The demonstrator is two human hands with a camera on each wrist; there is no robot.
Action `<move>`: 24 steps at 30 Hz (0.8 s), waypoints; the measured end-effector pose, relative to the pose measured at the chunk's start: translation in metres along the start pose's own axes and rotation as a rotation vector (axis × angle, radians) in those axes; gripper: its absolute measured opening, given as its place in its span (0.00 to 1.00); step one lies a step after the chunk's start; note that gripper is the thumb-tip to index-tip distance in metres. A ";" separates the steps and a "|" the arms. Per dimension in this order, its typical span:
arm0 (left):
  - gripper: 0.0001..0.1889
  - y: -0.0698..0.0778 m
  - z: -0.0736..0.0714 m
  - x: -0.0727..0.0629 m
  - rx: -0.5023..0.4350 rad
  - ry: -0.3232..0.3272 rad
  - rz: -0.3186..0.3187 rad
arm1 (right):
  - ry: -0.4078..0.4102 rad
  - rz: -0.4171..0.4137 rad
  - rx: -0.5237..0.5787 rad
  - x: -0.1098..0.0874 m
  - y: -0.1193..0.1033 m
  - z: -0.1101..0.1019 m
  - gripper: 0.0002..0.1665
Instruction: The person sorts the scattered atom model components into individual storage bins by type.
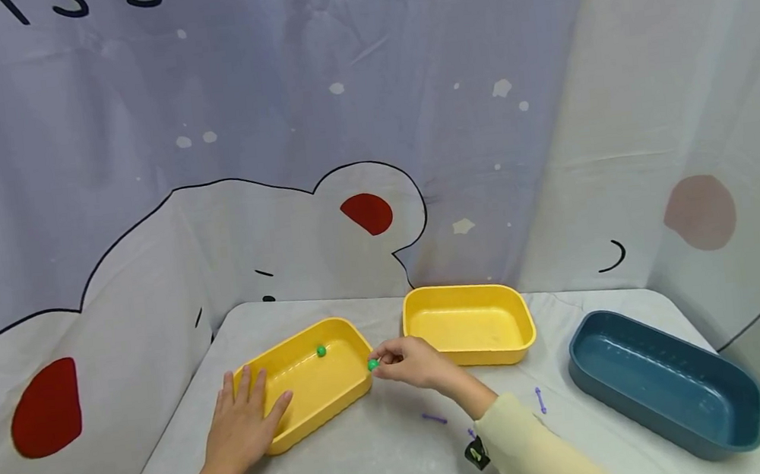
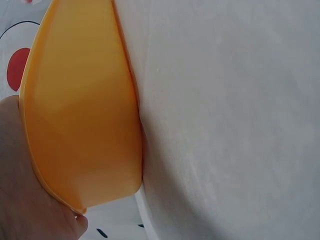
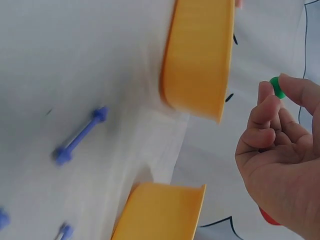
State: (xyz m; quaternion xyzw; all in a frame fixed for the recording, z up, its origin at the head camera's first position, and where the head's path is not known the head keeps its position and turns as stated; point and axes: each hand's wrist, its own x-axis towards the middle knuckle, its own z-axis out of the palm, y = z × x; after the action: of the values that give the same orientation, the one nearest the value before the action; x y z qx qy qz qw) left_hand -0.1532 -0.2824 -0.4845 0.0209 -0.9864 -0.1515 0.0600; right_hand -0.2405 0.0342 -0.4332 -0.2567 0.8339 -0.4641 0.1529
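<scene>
Green ball (image 1: 373,364) is pinched by the right hand (image 1: 414,363); yellow tray (image 1: 322,387) is touched by the left hand (image 1: 240,427), fingers outspread.

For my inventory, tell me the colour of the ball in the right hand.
The ball is green, best seen in the right wrist view.

There are two yellow rectangular trays (image 1: 319,388) (image 1: 469,327), one dark teal rectangular tray (image 1: 669,385), two small green balls (image 1: 321,351) (image 1: 373,364) and at least four small purple double-ended sticks (image 1: 435,418) (image 1: 541,400).
</scene>
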 end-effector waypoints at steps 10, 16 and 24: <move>0.46 -0.001 0.001 -0.001 -0.007 0.002 0.000 | 0.004 0.015 0.014 0.025 -0.018 0.014 0.13; 0.46 0.000 0.002 0.001 -0.008 0.010 0.001 | 0.014 0.063 0.020 0.042 -0.023 0.022 0.13; 0.45 0.000 0.000 0.001 -0.008 0.013 -0.003 | 0.018 0.129 0.049 0.064 -0.026 0.035 0.14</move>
State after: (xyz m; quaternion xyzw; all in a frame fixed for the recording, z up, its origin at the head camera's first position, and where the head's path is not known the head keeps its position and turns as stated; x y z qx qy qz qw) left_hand -0.1540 -0.2820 -0.4848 0.0233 -0.9853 -0.1556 0.0661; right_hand -0.2679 -0.0378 -0.4299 -0.1946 0.8383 -0.4759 0.1813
